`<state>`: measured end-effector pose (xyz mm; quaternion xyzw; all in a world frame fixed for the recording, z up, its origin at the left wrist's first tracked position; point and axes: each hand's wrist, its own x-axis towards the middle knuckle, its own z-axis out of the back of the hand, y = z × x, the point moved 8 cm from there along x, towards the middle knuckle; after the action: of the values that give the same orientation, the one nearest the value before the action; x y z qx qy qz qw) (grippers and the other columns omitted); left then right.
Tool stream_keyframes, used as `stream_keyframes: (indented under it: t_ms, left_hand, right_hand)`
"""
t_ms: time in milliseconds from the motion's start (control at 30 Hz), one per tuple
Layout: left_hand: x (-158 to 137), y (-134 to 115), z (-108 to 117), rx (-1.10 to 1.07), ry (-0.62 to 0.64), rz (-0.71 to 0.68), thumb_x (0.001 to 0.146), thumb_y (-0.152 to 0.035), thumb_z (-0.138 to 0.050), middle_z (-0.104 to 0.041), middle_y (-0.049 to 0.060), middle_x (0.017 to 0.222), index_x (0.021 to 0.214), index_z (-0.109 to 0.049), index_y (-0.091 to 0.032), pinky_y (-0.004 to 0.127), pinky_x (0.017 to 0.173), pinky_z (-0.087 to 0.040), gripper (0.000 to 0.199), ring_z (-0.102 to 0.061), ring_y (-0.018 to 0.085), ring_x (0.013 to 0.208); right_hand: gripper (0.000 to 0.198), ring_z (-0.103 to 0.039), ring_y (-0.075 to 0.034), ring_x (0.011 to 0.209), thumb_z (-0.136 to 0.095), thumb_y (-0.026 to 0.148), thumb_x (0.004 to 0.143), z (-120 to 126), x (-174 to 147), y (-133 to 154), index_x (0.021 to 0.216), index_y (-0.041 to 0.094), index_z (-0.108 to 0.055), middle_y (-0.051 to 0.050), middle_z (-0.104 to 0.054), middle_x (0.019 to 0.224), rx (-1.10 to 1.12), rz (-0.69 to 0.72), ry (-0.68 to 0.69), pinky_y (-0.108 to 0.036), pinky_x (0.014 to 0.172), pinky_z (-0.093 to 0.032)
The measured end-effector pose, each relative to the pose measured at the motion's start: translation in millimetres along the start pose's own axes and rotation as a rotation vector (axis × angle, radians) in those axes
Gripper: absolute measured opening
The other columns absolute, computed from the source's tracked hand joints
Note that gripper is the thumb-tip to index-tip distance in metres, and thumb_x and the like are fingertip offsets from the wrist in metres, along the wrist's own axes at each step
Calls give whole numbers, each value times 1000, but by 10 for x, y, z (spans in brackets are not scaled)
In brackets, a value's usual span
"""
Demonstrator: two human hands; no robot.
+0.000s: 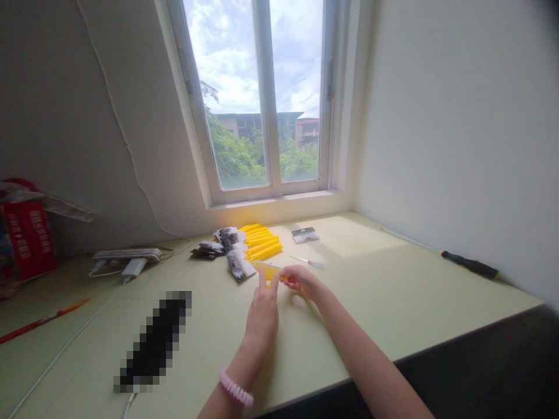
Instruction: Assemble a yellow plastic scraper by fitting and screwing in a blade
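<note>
1. The right hand (pixel 301 280) has its grip closed on one end of a long yellow plastic bar (pixel 269 270) — long axis running leftward, low over the pale green counter (pixel 393 291).
2. The left hand (pixel 263 311), fingers raised and loose, holds nothing — nearer the bar's free end.

I read bright daylight from the window (pixel 262 99); sun patch on table (pixel 371 241); edges warped, corners vignetted.

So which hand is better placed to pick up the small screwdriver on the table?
Probably the right hand: the small screwdriver lies just beyond it. The left hand sits farther away, its fingers on the yellow piece.
</note>
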<state>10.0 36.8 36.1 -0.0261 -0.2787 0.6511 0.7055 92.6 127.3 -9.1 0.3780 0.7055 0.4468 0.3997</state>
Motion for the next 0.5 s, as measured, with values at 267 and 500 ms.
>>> stream_keyframes:
  t_ms: [267, 500]
  left_hand:
    - [107, 222, 17, -288, -70, 109, 70, 3, -31, -31, 12, 142, 127, -45, -20, 41, 98, -34, 63, -40, 26, 123]
    - [264, 562, 383, -841, -304, 213, 66, -2, -47, -52, 6, 118, 110, -51, -23, 29, 85, -41, 49, -53, 18, 97]
  right_hand:
    - [13, -47, -5, 52, -59, 27, 71, -81, -21, 50, 75, 15, -60, 0, -59, 67, 19, 27, 127, -15, 46, -34]
    - [14, -43, -6, 45, -52, 25, 74, 116, 174, -4, 80, 15, -61, 0, -56, 63, -382, 151, -154, -18, 41, -30]
